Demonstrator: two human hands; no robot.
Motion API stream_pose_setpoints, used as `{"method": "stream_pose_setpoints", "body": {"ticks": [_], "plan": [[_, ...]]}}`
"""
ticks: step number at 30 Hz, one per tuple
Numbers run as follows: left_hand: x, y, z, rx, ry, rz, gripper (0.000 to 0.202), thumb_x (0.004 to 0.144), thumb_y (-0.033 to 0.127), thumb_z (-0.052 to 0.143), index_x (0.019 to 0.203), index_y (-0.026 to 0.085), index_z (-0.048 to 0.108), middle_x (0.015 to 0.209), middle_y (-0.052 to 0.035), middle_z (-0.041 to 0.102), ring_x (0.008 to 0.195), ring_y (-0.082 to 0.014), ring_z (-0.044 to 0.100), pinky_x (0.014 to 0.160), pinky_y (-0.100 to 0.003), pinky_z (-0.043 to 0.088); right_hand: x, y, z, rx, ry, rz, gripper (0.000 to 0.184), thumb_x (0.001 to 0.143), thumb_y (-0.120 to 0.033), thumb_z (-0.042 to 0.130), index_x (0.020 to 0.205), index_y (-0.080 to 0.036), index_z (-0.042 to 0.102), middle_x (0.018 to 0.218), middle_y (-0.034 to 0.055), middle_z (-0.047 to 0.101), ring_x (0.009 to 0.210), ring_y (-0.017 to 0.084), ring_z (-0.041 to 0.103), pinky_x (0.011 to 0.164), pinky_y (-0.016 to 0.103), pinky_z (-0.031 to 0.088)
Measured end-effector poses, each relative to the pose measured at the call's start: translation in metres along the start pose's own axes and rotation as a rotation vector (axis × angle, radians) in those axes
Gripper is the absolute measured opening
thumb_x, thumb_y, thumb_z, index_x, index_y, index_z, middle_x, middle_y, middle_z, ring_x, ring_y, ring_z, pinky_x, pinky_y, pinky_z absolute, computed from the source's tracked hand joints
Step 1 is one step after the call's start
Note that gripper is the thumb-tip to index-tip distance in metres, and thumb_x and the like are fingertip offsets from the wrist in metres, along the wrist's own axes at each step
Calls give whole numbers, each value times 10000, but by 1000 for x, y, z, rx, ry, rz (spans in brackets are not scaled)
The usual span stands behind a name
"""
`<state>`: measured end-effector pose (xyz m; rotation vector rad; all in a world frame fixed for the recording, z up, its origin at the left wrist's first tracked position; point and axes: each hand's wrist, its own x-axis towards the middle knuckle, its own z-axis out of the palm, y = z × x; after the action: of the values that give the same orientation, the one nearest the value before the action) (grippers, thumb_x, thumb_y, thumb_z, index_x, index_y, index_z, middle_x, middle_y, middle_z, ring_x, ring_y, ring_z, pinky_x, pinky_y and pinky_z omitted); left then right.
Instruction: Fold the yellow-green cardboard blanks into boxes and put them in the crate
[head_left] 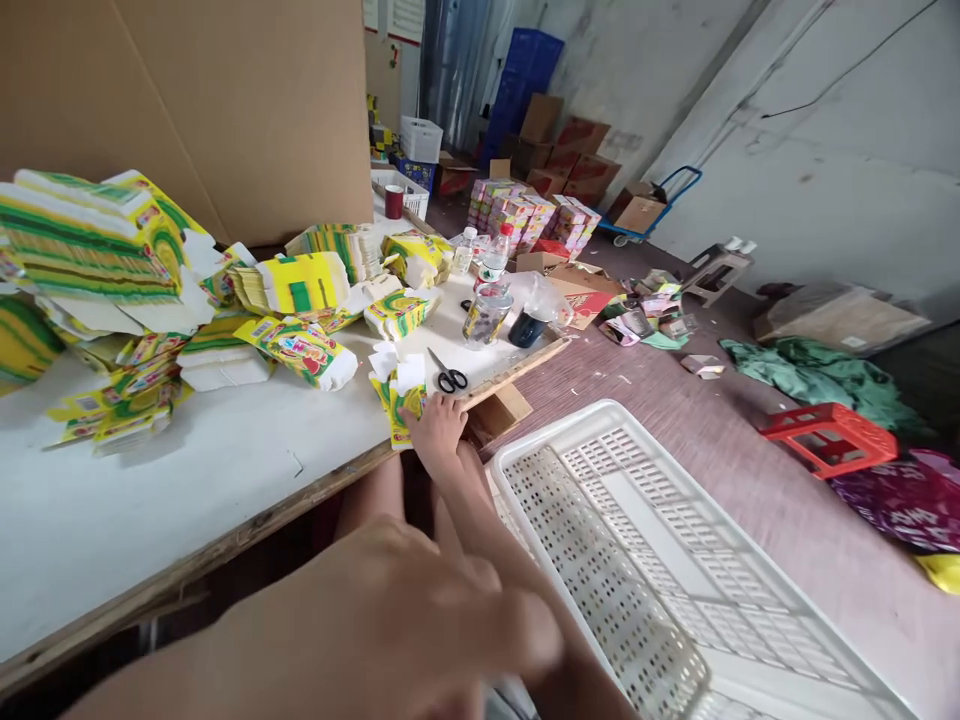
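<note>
My right hand [439,432] is at the table's front edge, its thumb against a small yellow-and-green printed carton [400,398] with white flaps standing up. The fingers curl at the carton's right side, and their grip is partly hidden. Just beyond them lies a pair of scissors [448,378] with black handles. Close to the camera, my left hand [442,620] is large and smeared by motion, crossing over my right forearm; nothing can be made out in it. Left of the carton lies another yellow carton [304,350], with stacks of flat cartons [97,250] farther left.
On the table [225,460] stand a clear plastic jar [487,315], a red-capped bottle [495,255] and a dark cup [527,328]. A tall cardboard sheet [247,100] rises behind. To my right is a white plastic basket [660,480]; beyond it, a red stool [832,440] is on the floor.
</note>
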<state>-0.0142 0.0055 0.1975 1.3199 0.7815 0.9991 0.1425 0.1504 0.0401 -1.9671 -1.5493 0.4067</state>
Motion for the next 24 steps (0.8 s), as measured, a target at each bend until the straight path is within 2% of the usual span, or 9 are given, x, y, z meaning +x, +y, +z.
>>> {"method": "stream_pose_setpoints", "body": {"ticks": [3, 5, 7, 10, 12, 14, 18, 21, 24], "plan": [[18, -25, 6, 297, -240, -39, 161, 820, 194, 652, 924, 279, 742, 725, -8, 708, 626, -185, 619, 552, -253, 448, 6, 4, 3, 113, 16, 37, 206, 775, -204, 755, 915, -140, 619, 1133, 234, 686, 1170, 404, 528, 1008, 558, 320], [26, -53, 7, 412, -217, -27, 141, 881, 217, 603, 975, 249, 704, 780, -9, 706, 641, -166, 616, 577, -240, 450, 6, 6, 0, 218, 41, 61, 158, 773, -160, 709, 900, -151, 615, 1118, 212, 693, 1165, 386, 539, 1010, 543, 328], [34, -82, 1, 336, 26, -27, 80, 879, 240, 639, 930, 231, 701, 788, -8, 704, 691, -168, 633, 665, -244, 479, 5, 9, -6, 354, 52, 87, 100, 800, -170, 658, 888, -161, 612, 1034, 172, 716, 1072, 340, 601, 952, 493, 401], [49, -120, -12, -45, 511, -32, 156, 810, 325, 769, 908, 221, 709, 916, -21, 736, 886, -186, 662, 838, -253, 491, -9, 18, -23, 609, 26, 113, 108, 854, -285, 620, 856, -177, 619, 839, 89, 734, 801, 247, 674, 743, 371, 509], [59, -137, -11, -214, 574, -53, 285, 791, 435, 785, 970, 226, 711, 1014, -29, 747, 990, -202, 666, 905, -278, 497, -29, 28, -39, 780, 7, 124, 202, 848, -382, 651, 864, -181, 637, 787, 59, 740, 712, 214, 681, 641, 318, 524], [67, -150, 2, -307, 453, -117, 388, 776, 521, 775, 991, 200, 731, 1016, -63, 767, 998, -247, 692, 901, -342, 531, -54, 39, -55, 916, 17, 153, 275, 826, -444, 696, 892, -180, 653, 785, 58, 753, 690, 202, 692, 620, 306, 540], [67, -162, 47, -469, 174, -270, 455, 743, 567, 791, 916, 147, 770, 894, -118, 793, 923, -316, 736, 834, -421, 576, -96, 65, -82, 1070, 92, 236, 295, 781, -455, 776, 862, -190, 675, 813, 66, 773, 710, 201, 709, 668, 329, 574], [62, -163, 74, -594, 28, -331, 493, 759, 578, 774, 1021, 162, 760, 971, -127, 792, 982, -318, 731, 885, -427, 564, -110, 83, -92, 1124, 158, 289, 291, 750, -434, 819, 850, -196, 686, 820, 63, 775, 733, 208, 713, 688, 337, 580], [59, -163, 88, -767, -90, -389, 487, 803, 498, 771, 1180, 196, 709, 1096, -127, 775, 1081, -321, 706, 971, -439, 526, -117, 95, -98, 1149, 188, 318, 297, 735, -433, 835, 841, -198, 689, 800, 51, 770, 726, 205, 709, 677, 327, 577]]}}
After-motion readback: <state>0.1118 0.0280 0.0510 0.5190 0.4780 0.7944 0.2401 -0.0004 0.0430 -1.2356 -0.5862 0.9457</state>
